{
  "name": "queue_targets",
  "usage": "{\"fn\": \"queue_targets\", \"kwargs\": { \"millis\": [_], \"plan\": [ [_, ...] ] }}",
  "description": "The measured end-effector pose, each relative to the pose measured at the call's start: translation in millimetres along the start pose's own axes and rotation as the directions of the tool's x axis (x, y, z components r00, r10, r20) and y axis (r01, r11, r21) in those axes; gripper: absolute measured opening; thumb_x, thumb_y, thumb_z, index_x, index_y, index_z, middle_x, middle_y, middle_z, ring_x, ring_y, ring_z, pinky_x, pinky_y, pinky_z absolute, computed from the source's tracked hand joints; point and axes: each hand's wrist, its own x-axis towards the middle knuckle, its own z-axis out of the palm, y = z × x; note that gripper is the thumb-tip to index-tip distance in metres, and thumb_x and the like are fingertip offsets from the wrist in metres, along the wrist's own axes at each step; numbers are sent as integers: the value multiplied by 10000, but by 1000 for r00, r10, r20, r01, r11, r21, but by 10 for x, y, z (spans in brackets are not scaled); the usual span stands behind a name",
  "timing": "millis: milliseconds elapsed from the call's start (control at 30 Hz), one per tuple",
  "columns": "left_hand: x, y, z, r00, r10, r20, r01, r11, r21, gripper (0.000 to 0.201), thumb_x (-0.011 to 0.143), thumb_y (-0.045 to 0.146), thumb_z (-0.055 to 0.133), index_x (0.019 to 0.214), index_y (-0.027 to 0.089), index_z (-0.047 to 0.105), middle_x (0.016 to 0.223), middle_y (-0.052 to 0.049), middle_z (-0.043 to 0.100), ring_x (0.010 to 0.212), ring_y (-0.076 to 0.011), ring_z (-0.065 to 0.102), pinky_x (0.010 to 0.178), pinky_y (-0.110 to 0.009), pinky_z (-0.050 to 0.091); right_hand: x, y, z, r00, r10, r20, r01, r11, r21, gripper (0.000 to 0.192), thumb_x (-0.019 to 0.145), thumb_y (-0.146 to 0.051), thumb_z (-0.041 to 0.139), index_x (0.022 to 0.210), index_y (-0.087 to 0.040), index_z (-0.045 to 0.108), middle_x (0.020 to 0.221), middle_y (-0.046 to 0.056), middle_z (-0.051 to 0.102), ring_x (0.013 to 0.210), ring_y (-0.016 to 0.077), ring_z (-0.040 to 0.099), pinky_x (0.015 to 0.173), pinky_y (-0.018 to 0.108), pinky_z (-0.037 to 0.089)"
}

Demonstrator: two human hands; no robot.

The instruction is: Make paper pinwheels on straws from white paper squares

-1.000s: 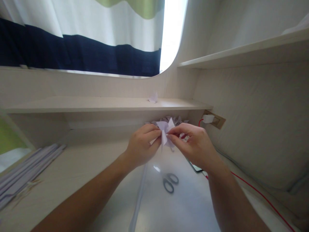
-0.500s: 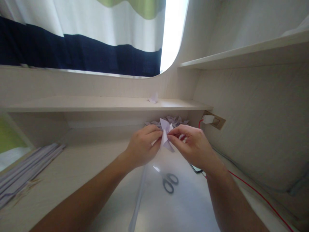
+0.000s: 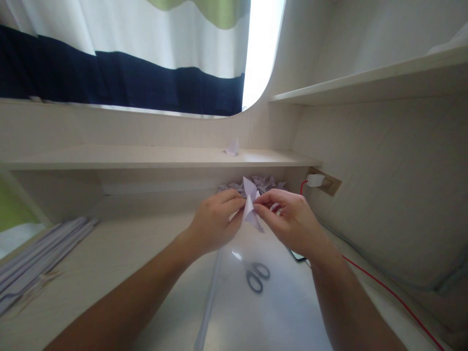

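Nearest on the worktop (image 3: 120, 253): a clear glossy sheet (image 3: 278, 312) under the forearms, with grey scissors (image 3: 258, 276) lying flat on it, untouched. A stack of paper sheets (image 3: 40, 261) sits at the near left edge, well apart from the hands. A red cable (image 3: 387, 292) runs along the right side up to a white plug (image 3: 315, 180) in the wall socket; a dark phone edge (image 3: 298, 256) peeks out just under the right wrist.

Above the sheet, both hands meet mid-air. Left hand (image 3: 214, 222) pinches the folded paper piece (image 3: 250, 207) from the left, thumb and forefinger closed on it. Right hand (image 3: 292, 219) pinches the same piece from the right, fingertips (image 3: 258, 207) tight on the crease. The piece is pale lilac, pointed flaps sticking up and down between the two grips, held off the worktop.

Farther back, under the low shelf (image 3: 157, 157), a pile of similar folded pieces (image 3: 261, 184) lies against the back wall. One more small folded piece (image 3: 233, 147) stands on the shelf. Striped curtain (image 3: 127, 53) at the far top.

Progress judgement: piece looks well into folding, several creases made, shape not yet matching the finished ones; many already done, plenty of sheets left.
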Motion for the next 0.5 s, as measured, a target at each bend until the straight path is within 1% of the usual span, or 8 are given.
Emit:
{"fn": "queue_targets", "kwargs": {
  "millis": [300,500],
  "plan": [
    [-3,1,-2,999,29,29,-29,999,13,194,987,156,529,930,135,713,946,-116,721,885,-222,685,783,-335,541,-21,22,-6,999,28,35,-28,999,15,111,908,-184,684,856,-214,777,837,14,774,750,175,680,667,295,477],
    [-2,5,-10,999,23,44,-23,1000,21,198,985,155,529,922,123,714,942,-124,716,873,-227,682,776,-341,537,-19,20,-5,998,49,47,-50,999,11,119,905,-181,679,844,-211,777,813,6,768,725,164,670,661,291,463]
  ]
}}
